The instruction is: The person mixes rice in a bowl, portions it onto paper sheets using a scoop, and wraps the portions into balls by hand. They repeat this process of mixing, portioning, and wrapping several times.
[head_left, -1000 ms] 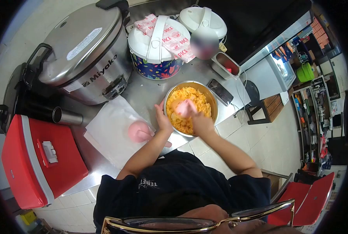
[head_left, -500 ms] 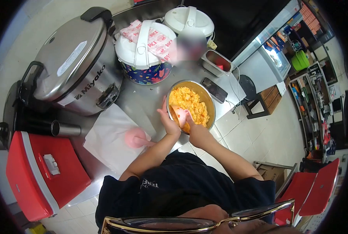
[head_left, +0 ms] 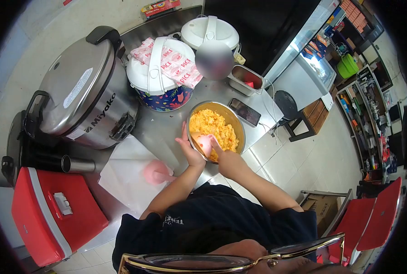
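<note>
A steel bowl holds a yellow-orange mound of what looks like seasoned rice. My left hand cups the bowl's near-left side, thumb apart and the other fingers partly hidden beneath it. Inside the bowl, a pink scoop lies against the near-left wall with orange bits on it. My right hand is closed round the scoop's handle at the near rim. Left of my left forearm, a second pink scoop rests on white paper sheets.
A large Miyako rice cooker stands left, with a red cooler box nearer me. Two lidded cookers stand behind the bowl. A phone and a steel pan lie to the right on the steel table.
The camera view has shifted, so most things sit slightly lower and left. My hands still hold the bowl and scoop, and the scoop stays at about the same place in the bowl.
</note>
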Action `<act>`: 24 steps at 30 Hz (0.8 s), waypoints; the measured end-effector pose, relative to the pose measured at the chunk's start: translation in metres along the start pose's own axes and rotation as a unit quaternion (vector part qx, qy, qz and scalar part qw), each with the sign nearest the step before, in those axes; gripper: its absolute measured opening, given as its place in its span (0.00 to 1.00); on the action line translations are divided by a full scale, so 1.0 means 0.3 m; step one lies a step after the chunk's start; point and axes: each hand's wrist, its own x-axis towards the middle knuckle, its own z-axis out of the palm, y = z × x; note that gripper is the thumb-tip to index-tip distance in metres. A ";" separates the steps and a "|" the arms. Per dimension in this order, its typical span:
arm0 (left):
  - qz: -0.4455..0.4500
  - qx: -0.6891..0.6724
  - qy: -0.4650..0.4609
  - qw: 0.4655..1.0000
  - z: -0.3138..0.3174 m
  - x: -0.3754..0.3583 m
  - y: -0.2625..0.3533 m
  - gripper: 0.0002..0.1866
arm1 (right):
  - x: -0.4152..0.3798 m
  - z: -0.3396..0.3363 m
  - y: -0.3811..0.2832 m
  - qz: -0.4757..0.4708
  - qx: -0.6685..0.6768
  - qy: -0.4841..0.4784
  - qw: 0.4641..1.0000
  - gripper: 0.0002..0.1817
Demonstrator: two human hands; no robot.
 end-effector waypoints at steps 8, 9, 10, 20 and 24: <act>0.012 0.010 -0.004 1.000 0.002 0.007 -0.005 0.44 | -0.007 -0.025 -0.010 -0.014 -0.026 0.008 1.000 0.45; 0.014 0.010 -0.003 1.000 0.007 0.010 -0.005 0.44 | -0.012 -0.028 -0.011 -0.016 -0.026 0.008 0.999 0.45; 0.016 0.020 0.005 1.000 0.012 0.009 -0.005 0.44 | -0.023 -0.030 -0.012 -0.019 0.006 0.008 1.000 0.42; 0.039 0.042 -0.019 0.998 0.003 0.011 -0.015 0.44 | 0.029 -0.145 0.070 0.072 0.361 -0.132 0.921 0.33; 0.073 0.162 -0.036 0.983 0.025 0.007 -0.006 0.44 | 0.099 0.115 0.174 -0.139 0.120 0.170 0.968 0.34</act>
